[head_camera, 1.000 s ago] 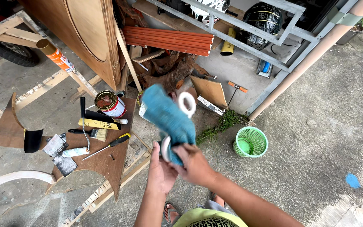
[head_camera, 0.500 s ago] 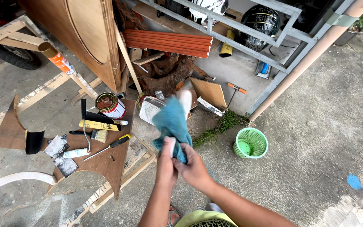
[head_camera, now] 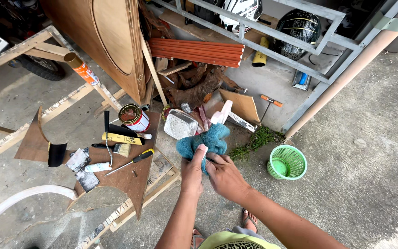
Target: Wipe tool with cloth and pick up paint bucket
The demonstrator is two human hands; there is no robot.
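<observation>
- Head view: your left hand (head_camera: 193,169) and right hand (head_camera: 225,177) are both closed around a bunched teal cloth (head_camera: 204,141), thumbs pressed into its lower part, held in the air above the concrete floor (head_camera: 355,184).
- A white and pink plastic piece (head_camera: 222,113) sticks out of the top of the cloth; you cannot tell what it is, since the cloth wraps most of it.
- As a judgement, the wiping or wrapping is mid-way: the cloth covers the piece but neither is set down.
- The floor is rough grey concrete. Near its left edge lies a brown plywood board (head_camera: 125,173) carrying a paint tin (head_camera: 134,118), a small brush (head_camera: 121,148), a screwdriver (head_camera: 132,161) and a yellow tube (head_camera: 121,138).
- A foil tray (head_camera: 180,124) sits just beyond the cloth, and a green basket (head_camera: 287,162) stands to your right.
- At the far edge, two helmets (head_camera: 295,27) rest behind a grey metal frame (head_camera: 272,50).
</observation>
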